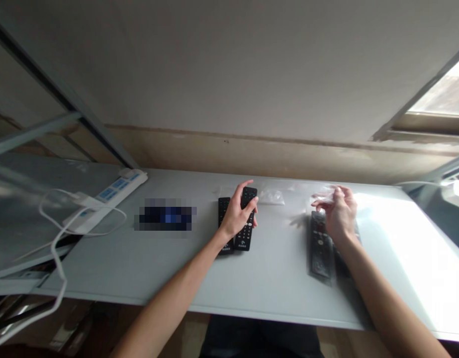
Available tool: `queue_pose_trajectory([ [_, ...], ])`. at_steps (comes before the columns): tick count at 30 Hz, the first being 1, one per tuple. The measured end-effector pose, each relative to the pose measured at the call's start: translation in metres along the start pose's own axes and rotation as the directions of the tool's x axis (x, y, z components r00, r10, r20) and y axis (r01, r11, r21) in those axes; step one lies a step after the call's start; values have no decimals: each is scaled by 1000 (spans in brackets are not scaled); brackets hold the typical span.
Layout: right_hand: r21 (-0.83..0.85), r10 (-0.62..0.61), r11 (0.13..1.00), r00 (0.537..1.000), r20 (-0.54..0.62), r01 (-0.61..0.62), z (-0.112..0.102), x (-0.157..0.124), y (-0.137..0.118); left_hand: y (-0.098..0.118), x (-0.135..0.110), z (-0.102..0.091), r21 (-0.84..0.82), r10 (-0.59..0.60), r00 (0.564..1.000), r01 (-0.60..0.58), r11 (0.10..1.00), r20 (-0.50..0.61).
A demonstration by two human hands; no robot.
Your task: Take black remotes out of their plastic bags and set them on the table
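My left hand (237, 211) is closed around a black remote control (244, 237), its buttons facing up. A second black remote (224, 203) lies just to the left, partly covered by that hand. On the right, my right hand (341, 211) pinches a crumpled clear plastic bag (325, 195). Below this hand lies a dark remote in a clear plastic sleeve (321, 251). Another dark wrapped item (341, 263) sits beside it, mostly hidden by my right hand and forearm.
Clear plastic wrapping (272, 197) lies behind the remotes on the grey table (277, 278). A blurred-out dark object (165, 218) is at left. Farther left are a white power strip (112, 196) and a looping white cable (57, 253). A wall (229, 149) borders the back.
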State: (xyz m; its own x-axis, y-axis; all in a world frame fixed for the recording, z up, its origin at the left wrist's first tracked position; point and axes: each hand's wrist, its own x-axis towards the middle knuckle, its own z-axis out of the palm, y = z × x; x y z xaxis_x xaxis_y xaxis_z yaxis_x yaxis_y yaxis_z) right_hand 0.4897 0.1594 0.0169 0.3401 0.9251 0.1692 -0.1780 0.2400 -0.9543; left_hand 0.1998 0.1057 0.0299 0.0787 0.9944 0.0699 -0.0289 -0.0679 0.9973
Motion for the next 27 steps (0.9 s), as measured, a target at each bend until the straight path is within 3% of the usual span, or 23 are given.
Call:
queue_pose_trajectory([
  [4, -6, 1, 1000, 1000, 24, -1, 7, -7, -2, -4, 2, -2, 351, 134, 986, -91, 932, -101],
  [7, 85, 45, 995, 998, 47, -49, 6, -5, -6, -7, 3, -4, 551, 187, 981, -127, 825, -55],
  [10, 232, 181, 954, 981, 67, -192, 5, -2, -11, -10, 3, -2, 676, 179, 984, -132, 725, 1],
  [14, 340, 349, 874, 935, 55, -347, 7, -4, -15, -15, 2, 0, 814, 214, 976, -159, 559, 43],
  [21, 359, 393, 843, 915, 97, -400, 11, -10, -20, -20, 1, -4, 966, 201, 979, -85, 246, 35],
  [24, 343, 392, 846, 912, 117, -408, 11, -10, -20, -16, -1, -4, 982, 191, 981, -63, 178, 28],
  [27, 328, 373, 857, 917, 139, -398, 11, -10, -18, -11, -2, -6, 982, 197, 980, -63, 177, 27],
])
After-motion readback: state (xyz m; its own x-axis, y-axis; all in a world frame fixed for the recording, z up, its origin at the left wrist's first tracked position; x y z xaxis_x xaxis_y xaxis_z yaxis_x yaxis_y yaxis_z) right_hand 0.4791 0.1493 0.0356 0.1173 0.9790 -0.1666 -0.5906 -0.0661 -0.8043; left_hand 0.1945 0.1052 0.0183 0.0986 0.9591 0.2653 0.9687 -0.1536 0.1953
